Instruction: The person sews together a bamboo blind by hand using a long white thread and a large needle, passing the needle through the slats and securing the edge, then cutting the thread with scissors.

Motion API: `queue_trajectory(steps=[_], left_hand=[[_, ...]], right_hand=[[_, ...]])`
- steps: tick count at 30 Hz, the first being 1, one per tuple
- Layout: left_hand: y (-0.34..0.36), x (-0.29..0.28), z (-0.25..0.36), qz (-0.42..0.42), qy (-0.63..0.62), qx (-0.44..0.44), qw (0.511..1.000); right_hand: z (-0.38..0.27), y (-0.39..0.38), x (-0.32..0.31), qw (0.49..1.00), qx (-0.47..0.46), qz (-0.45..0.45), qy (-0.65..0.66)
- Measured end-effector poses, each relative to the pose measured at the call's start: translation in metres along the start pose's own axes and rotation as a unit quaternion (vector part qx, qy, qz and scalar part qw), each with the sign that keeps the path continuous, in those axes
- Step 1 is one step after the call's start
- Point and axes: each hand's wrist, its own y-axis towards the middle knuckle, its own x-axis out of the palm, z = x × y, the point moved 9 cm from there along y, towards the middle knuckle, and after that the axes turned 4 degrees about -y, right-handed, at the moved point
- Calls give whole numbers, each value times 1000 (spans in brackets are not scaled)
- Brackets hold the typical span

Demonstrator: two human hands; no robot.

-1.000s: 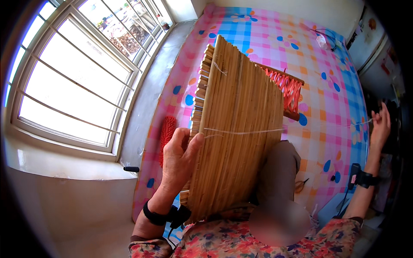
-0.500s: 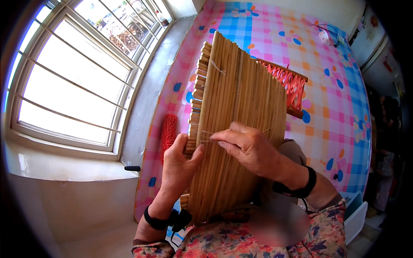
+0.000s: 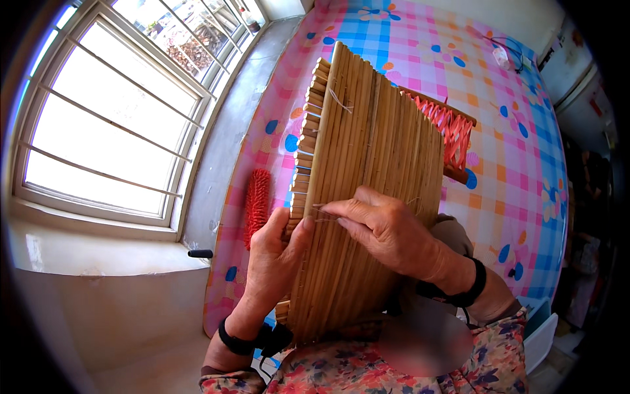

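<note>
We find the left hand [image 3: 270, 251] closed on the panel [image 3: 377, 141] at its left edge; the right hand [image 3: 388, 228], nearly closed, pinches thread [image 3: 317, 206] just beside it.

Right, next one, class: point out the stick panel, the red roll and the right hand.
Stick panel [image 3: 369, 148]: head view, middle of its slatted face.
Red roll [image 3: 258, 202]: head view, middle of its bumpy surface.
Right hand [image 3: 388, 228]: head view, back of the hand.
</note>
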Motion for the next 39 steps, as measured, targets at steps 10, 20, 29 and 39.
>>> queue_trajectory(steps=[10,20,29,39], left_hand=[[1,1,5,20,69,13,997],[-1,3,-1,-6,37,2,999],[-1,7,-7,-53,-26,-26,998],[-2,7,-7,-53,-35,-23,998]], right_hand=[[8,-2,-1,999,11,-16,27],[11,-1,0,998,10,-43,44],[11,-1,-3,998,0,-51,45],[9,0,-5,998,5,-58,26]])
